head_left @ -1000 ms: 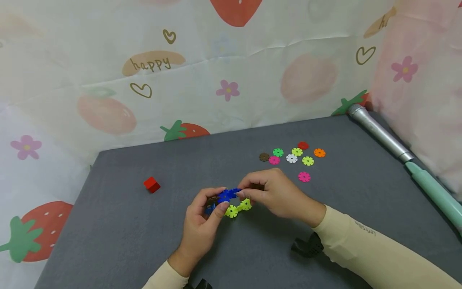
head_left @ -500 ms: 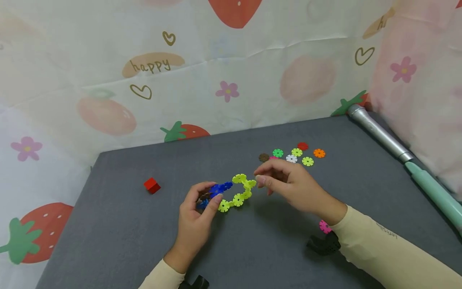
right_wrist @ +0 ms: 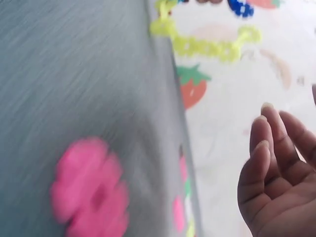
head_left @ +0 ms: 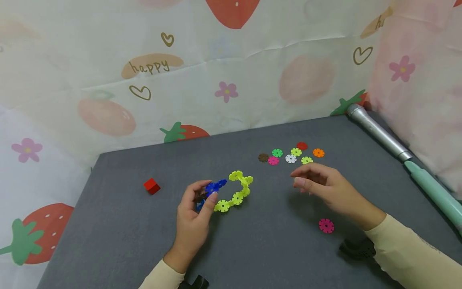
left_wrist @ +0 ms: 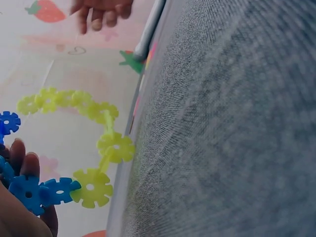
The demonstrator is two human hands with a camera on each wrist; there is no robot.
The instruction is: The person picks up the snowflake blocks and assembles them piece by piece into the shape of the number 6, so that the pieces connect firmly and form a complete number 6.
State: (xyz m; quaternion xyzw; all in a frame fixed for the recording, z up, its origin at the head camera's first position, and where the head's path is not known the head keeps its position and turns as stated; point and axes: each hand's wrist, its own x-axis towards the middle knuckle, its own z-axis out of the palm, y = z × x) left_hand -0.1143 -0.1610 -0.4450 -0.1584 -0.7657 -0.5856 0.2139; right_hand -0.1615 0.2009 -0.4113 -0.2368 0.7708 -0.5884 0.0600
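My left hand (head_left: 193,222) grips a curved chain of interlocking plastic flower discs (head_left: 237,198) by its blue section. Yellow discs bend round on the right, and a gap parts their upper end from the dark blue end. In the left wrist view, lighter blue discs (left_wrist: 43,191) by the fingers join the yellow run. Some brown pieces are mostly hidden by the fingers. My right hand (head_left: 325,186) is over the table to the right of the chain, fingers loosely bent, nothing between them. Below it lies a pink flower disc (head_left: 326,225), seen blurred in the right wrist view.
Several loose discs in mixed colours, among them a white one (head_left: 290,159) and an orange one (head_left: 319,153), lie toward the back. A red cube (head_left: 152,186) sits on the left of the grey table (head_left: 119,241). A silver and mint-green microphone-like stick (head_left: 382,132) lies along the right edge.
My right hand has let go of the chain and moved right. The left hand has shifted slightly left with it, the ring now showing a gap. The pink disc lies nearer the front than before.
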